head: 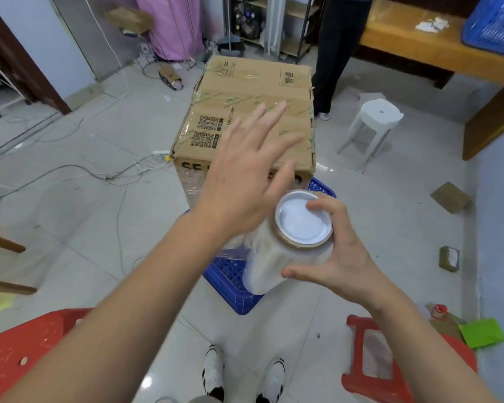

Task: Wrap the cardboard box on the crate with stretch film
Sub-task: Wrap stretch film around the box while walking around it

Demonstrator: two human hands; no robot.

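A stretch film roll [285, 245] is gripped by the right hand [336, 254]; the left hand [245, 175], fingers spread, is held open over the cardboard box [245, 91] at 12 o'clock on its blue crate [233, 283].

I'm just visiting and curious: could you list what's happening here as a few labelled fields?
box: cardboard box on a blue crate, film already on its near side
roll: stretch film roll, upright, near end up
right hand: right hand grips the roll
left hand: left hand open, fingers spread, over the box
nearby: white stool
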